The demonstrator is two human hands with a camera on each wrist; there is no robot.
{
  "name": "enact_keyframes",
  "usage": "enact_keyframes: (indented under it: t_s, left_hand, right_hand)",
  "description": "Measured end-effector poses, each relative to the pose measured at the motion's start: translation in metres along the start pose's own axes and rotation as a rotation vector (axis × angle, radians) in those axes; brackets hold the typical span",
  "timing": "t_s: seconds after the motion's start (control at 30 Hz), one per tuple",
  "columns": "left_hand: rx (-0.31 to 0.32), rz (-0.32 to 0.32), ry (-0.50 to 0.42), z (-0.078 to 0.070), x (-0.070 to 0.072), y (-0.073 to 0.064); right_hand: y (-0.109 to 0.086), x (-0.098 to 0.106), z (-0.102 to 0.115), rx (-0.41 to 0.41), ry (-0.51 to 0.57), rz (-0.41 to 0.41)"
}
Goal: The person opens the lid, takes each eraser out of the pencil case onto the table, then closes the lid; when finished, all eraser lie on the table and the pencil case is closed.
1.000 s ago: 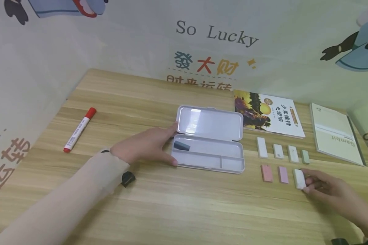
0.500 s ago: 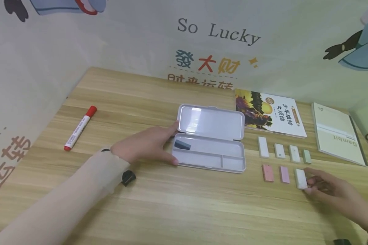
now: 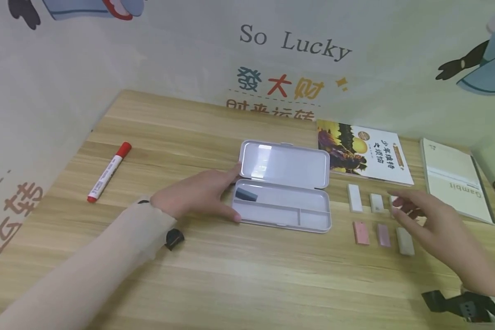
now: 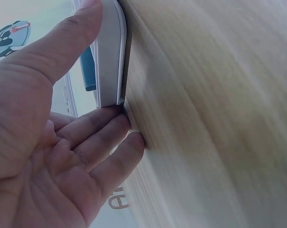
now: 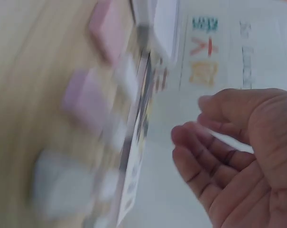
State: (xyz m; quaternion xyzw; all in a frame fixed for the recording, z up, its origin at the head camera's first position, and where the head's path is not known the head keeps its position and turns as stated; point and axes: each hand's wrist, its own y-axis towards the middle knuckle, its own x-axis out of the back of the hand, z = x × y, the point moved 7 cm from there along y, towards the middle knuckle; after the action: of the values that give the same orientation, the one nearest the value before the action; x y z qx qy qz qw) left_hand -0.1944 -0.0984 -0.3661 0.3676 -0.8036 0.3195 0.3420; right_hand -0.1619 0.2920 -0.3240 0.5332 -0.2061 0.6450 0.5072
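A white pencil case (image 3: pixel 281 217) lies with its lid (image 3: pixel 286 165) folded back and a dark blue-grey block (image 3: pixel 246 195) in its rear compartment. My left hand (image 3: pixel 198 195) rests against the left end, thumb at the front corner, fingers beside the lid and hinge. Over the right group of small blocks, my right hand (image 3: pixel 433 220) hovers with bent fingers and nothing between them. A white block (image 3: pixel 393 205) is partly hidden behind its fingertips. In the front row are a pink block (image 3: pixel 361 233), a purple block (image 5: pixel 86 99) and a white block (image 3: pixel 405 241); two white blocks (image 3: pixel 354 198) show behind.
A red-capped marker (image 3: pixel 109 172) lies on the wooden table (image 3: pixel 247 279) at the left. Behind the blocks are a picture-covered book (image 3: pixel 365 151) and a pale book (image 3: pixel 455 178). A printed curtain (image 3: pixel 181 55) hangs behind the table.
My right hand has let go of the front-row white block and moved up and back over the rear row, covering the green block. The left hand keeps its place at the case.
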Motion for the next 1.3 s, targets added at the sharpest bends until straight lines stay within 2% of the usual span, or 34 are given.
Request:
enact_keyframes:
  t_s: [0.23,0.47,0.73,0.83,1.07,1.2,1.3]
  left_hand:
    - [0.004,0.006,-0.005,0.003,-0.002,0.000]
    - [-0.009,0.000,-0.010,0.003,-0.002,-0.001]
    - [-0.022,-0.007,0.007,0.002,-0.003,0.002]
    - [-0.039,-0.015,0.011,0.000,-0.002,0.002]
    - [-0.072,-0.027,0.031,-0.002,-0.001,0.003]
    - [-0.065,-0.024,0.041,-0.001,-0.001,0.003]
    - [-0.059,-0.020,0.045,-0.001,-0.001,0.004]
  right_hand:
    - [0.046,-0.032,0.060,0.175,0.083,0.099]
    - [0.079,-0.078,0.102,0.203,0.161,0.330]
    - [0.103,-0.115,0.142,0.303,0.217,0.501]
    - [0.109,-0.123,0.155,0.352,0.206,0.530]
    - [0.122,-0.134,0.173,0.399,0.137,0.563]
    - [0.127,-0.140,0.179,0.408,0.099,0.591]
    - [0.130,-0.143,0.183,0.428,0.114,0.611]
